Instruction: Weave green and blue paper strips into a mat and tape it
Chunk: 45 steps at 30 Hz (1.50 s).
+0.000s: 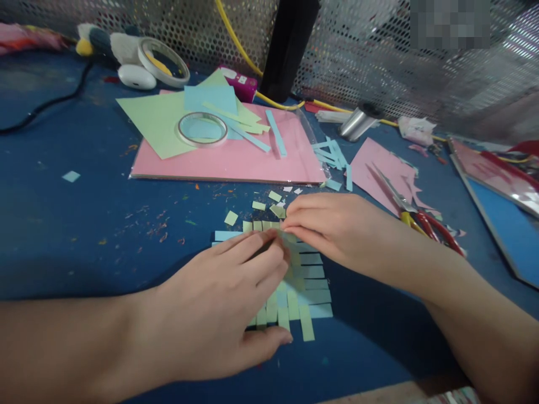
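A mat of woven paper strips [290, 300] lies on the blue table, light green strips running lengthwise and light blue ones [314, 272] crossing them. My left hand [219, 297] rests over its left part, fingers bent onto the weave and thumb spread apart near the lower edge. At the mat's top edge, my right hand [328, 224] has its fingertips pinched together on a green paper strip, whose held end is mostly hidden. Small green paper pieces [231, 217] are scattered just above the mat.
Behind the mat lies a pink paper pack [168, 168] with green sheets [155, 120] and a tape roll [202, 129] on it. Red-handled scissors [438, 230] lie at right beside pink paper [379, 168]. Loose blue strips [332, 154] sit near a silver cylinder [357, 123].
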Tool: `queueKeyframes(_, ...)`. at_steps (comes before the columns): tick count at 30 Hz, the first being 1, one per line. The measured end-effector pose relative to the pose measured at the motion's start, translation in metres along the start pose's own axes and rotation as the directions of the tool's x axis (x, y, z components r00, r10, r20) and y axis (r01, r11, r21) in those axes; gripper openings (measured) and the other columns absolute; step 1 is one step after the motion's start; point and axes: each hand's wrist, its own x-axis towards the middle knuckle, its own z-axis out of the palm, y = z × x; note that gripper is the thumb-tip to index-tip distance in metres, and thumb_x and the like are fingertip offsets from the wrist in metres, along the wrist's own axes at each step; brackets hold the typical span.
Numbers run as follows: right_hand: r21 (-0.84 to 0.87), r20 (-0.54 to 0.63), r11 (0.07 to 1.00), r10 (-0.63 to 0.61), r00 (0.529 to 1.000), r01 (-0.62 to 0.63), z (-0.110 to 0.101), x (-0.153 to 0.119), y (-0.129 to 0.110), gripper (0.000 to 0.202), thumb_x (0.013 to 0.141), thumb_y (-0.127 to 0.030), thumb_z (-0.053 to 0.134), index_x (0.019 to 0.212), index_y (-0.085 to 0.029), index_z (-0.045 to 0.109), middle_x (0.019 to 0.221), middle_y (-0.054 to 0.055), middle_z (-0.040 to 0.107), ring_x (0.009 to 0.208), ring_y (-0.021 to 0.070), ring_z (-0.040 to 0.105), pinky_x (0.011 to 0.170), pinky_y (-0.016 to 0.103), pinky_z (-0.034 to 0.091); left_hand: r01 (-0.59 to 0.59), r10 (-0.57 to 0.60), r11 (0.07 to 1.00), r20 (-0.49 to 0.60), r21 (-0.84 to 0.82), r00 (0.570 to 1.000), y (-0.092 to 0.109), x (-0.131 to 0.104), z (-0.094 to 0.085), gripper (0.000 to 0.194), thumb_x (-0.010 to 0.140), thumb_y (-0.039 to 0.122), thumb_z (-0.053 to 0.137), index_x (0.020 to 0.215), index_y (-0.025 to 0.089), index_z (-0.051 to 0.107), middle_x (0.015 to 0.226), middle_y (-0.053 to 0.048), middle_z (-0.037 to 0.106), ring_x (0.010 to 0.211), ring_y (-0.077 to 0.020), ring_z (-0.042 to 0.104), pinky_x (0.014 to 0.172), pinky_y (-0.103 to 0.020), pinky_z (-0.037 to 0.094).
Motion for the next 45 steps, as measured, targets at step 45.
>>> queueKeyframes(45, 0.236, -0.048, 0.959, 0.174, 0.983, -0.158, -0.004, 0.007, 0.013, 0.01, 0.093, -0.013, 0.053, 0.086, -0.021, 0.054, 0.093, 0.003, 0.062, 0.082, 0.0161, 0.058, 0.077, 0.031, 0.046, 0.007, -0.007, 1.0, 0.005, 0.005, 1.0, 0.0, -0.001, -0.001, 0.066, 0.1, 0.058, 0.052, 0.144, 0.009, 0.051, 0.15, -0.015, 0.057, 0.143, -0.0346, 0.045, 0.116, -0.046, 0.045)
